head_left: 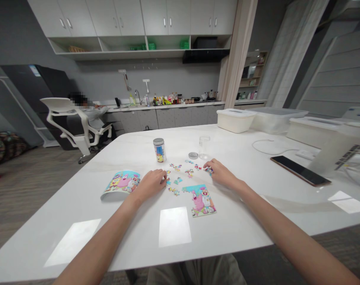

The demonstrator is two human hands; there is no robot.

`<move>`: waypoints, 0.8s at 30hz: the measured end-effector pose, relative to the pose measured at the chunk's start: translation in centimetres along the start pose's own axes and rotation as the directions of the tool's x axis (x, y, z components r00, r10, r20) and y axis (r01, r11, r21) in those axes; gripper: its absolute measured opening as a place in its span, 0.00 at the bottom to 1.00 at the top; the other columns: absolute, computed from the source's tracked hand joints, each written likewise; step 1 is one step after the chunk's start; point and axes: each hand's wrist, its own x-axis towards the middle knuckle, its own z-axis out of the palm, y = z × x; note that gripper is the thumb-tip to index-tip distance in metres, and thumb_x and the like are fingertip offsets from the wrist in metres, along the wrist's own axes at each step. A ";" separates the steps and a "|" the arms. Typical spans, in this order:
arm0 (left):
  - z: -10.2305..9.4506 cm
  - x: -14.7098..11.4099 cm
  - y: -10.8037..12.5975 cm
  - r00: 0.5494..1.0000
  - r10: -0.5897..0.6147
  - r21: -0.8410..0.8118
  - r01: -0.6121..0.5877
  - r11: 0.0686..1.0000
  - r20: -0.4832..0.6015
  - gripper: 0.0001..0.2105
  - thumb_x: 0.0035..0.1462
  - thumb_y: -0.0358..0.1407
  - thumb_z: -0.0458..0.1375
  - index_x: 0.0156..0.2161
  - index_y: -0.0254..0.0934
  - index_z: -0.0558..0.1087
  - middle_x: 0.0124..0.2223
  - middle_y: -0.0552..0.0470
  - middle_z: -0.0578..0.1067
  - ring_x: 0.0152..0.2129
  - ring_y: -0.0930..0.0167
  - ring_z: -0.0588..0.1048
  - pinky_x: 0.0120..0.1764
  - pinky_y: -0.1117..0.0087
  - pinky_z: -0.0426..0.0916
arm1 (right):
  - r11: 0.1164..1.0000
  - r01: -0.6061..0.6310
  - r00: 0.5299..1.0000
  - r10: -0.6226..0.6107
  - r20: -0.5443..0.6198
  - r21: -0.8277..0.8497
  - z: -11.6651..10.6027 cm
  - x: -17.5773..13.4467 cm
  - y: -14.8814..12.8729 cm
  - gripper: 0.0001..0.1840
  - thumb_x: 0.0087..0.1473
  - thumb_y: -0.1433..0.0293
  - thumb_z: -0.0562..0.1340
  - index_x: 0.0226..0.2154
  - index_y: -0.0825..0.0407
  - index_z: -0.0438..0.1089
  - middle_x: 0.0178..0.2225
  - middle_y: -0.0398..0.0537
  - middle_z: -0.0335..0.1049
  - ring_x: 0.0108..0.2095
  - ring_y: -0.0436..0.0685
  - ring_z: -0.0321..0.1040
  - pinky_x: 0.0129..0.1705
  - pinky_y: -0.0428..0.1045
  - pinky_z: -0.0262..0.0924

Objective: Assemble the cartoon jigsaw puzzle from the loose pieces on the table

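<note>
Loose jigsaw puzzle pieces lie scattered on the white table between my hands. My left hand rests at their left side, fingers curled down; whatever is under its fingertips is hidden. On the right, my right hand has its fingers closed on a small puzzle piece at the table surface. Nearer to me lies a partly joined puzzle with a pink cartoon figure; its left side is ragged. A curled picture sheet with a matching cartoon scene sits left of my left hand.
Behind the pieces stand a capped picture can, a metal lid and a clear jar. To the right are a phone, a white cable and lidded bins. A person sits beyond the table.
</note>
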 end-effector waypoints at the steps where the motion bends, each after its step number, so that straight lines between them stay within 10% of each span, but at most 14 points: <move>1: 0.1 0.0 0.1 1.000 0.016 -0.006 -0.016 1.000 -0.007 0.08 0.61 0.29 0.49 0.37 0.34 0.71 0.35 0.46 0.74 0.33 0.64 0.73 0.38 0.65 0.64 | 1.000 -0.008 1.000 0.008 -0.002 -0.019 0.0 0.0 0.0 0.25 0.46 0.87 0.52 0.43 0.54 0.70 0.43 0.53 0.64 0.44 0.57 0.64 0.46 0.48 0.56; 9: 0.8 0.1 0.6 0.987 0.161 -0.065 -0.160 0.985 0.015 0.08 0.64 0.32 0.51 0.42 0.38 0.73 0.44 0.47 0.73 0.41 0.67 0.72 0.44 0.67 0.65 | 0.999 -0.019 1.000 0.018 -0.008 -0.048 0.6 0.7 0.7 0.14 0.53 0.77 0.55 0.40 0.54 0.72 0.41 0.54 0.67 0.43 0.59 0.64 0.48 0.51 0.56; 24: 0.8 -0.1 0.7 0.991 0.131 -0.079 -0.132 0.988 -0.022 0.07 0.62 0.30 0.51 0.43 0.38 0.70 0.45 0.47 0.72 0.40 0.66 0.73 0.43 0.65 0.67 | 0.997 -0.002 1.000 0.000 0.016 0.082 0.3 0.2 -0.1 0.23 0.46 0.88 0.52 0.40 0.54 0.71 0.41 0.52 0.67 0.42 0.56 0.66 0.44 0.48 0.58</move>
